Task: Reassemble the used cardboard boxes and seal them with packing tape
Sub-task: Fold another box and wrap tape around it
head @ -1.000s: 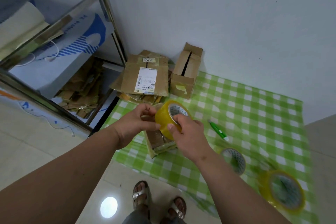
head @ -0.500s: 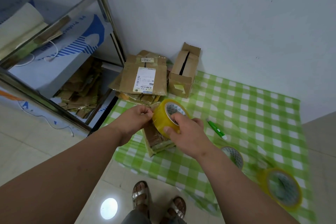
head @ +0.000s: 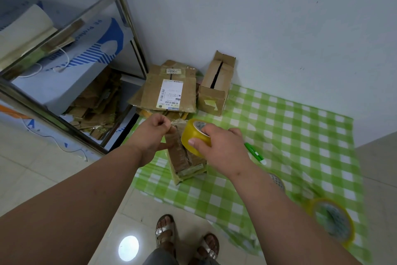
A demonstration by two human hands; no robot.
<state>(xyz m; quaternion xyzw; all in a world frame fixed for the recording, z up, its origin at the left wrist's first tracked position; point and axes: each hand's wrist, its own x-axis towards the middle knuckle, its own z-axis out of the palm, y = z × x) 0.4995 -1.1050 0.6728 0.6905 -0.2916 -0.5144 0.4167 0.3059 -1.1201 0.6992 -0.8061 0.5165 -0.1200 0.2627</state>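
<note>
My right hand (head: 223, 148) grips a yellowish roll of packing tape (head: 193, 138) above a small cardboard box (head: 184, 161) lying on the green checked cloth (head: 290, 135). To the roll's left, my left hand (head: 152, 133) is closed, pinching the free end of the clear tape, and a short strip stretches between the two hands. Flattened boxes (head: 169, 90), one with a white label, lie stacked against the wall. Beside that stack stands an assembled box (head: 217, 86) with its top flaps ajar.
A green-and-white pen (head: 255, 154) lies on the cloth right of my hand. Two more tape rolls (head: 333, 221) (head: 277, 181) sit near the cloth's right front. A metal shelf (head: 71, 101) with cardboard scraps stands at the left. My sandalled feet (head: 184, 236) are on the tiled floor.
My left hand has pulled away to the left from the roll, drawing out tape. The roll and my right hand have dropped lower over the small box.
</note>
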